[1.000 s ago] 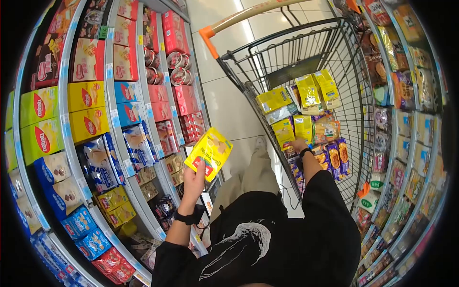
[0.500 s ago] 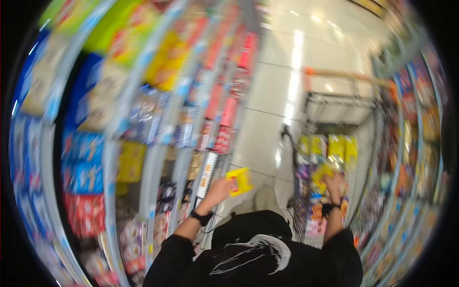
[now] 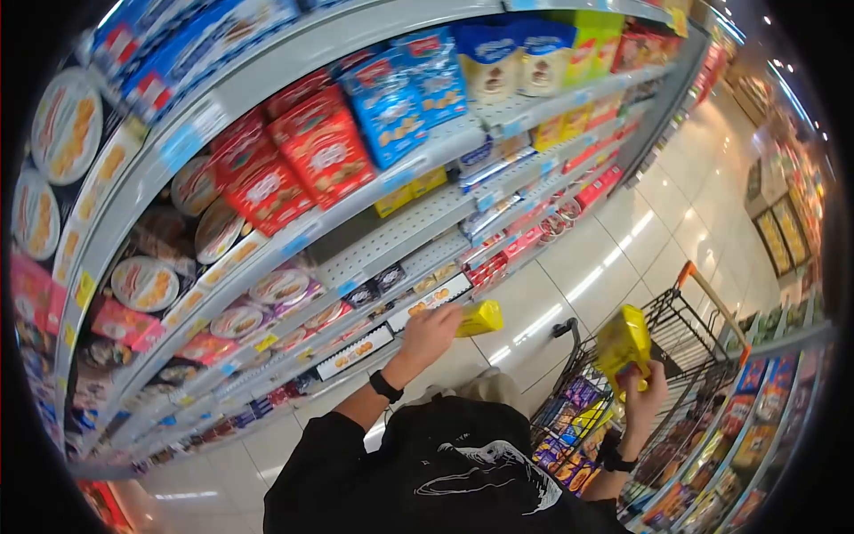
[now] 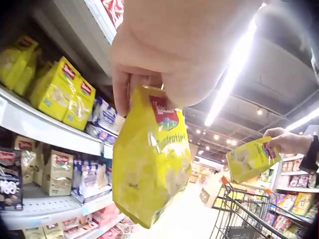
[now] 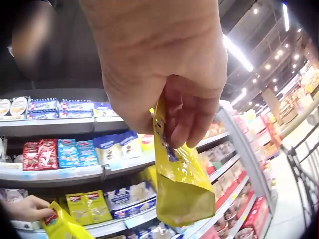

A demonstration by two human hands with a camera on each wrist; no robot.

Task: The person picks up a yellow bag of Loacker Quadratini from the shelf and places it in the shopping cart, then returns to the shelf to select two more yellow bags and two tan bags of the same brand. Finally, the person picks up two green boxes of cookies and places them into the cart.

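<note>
My left hand (image 3: 433, 334) pinches the top of a yellow wafer bag (image 4: 152, 164), which hangs upright below the fingers in the left wrist view. It is held out in front of the shelves. On the other side, my right hand (image 3: 648, 392) grips a second yellow wafer bag (image 3: 623, 343) above the shopping cart (image 3: 716, 311). Thumb and fingers close on that bag's top edge in the right wrist view. More yellow wafer bags (image 4: 62, 94) stand on a shelf beside the left hand.
Red bags (image 3: 325, 147) and blue bags (image 3: 382, 102) line an upper shelf. Purple snack packs (image 3: 556, 414) lie in the cart. Bright tiled floor (image 3: 614, 267) runs along the aisle, with another stocked shelf (image 3: 747, 427) at the right.
The view has swung toward the left shelves. My right hand has come up out of the cart with a yellow wafer bag; the left still holds its own bag, now nearer the shelves.
</note>
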